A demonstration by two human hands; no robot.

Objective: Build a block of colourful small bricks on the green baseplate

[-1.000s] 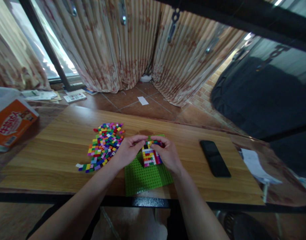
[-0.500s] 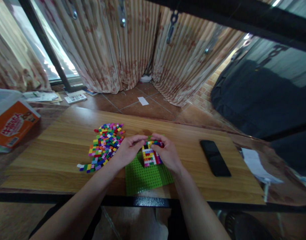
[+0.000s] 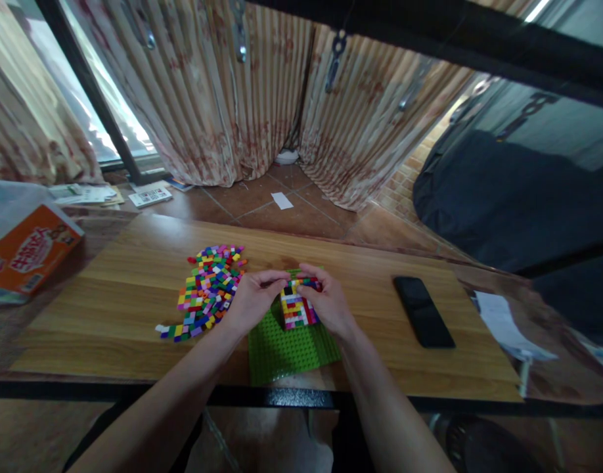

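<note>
- black phone (image 3: pixel 424 312) lying flat on the right side of the worktop (image 3: pixel 99 295)
- orange-labelled tub (image 3: pixel 40 246), way over left
- white slip (image 3: pixel 282 200) on the tiled floor (image 3: pixel 314 220)
- kinda floral curtains (image 3: pixel 193 98) behind
- chain (image 3: pixel 339 45) dangling by a black bar (image 3: pixel 404 27) up top
- rumpled paper (image 3: pixel 508 328), far right

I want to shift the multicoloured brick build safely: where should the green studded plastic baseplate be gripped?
Probably take the green studded plastic baseplate by its near edge, from the person's side: that part is bare and lies close to the front edge of the brown wooden table, while the multicoloured brick build, left hand and right hand crowd the far part.
</note>
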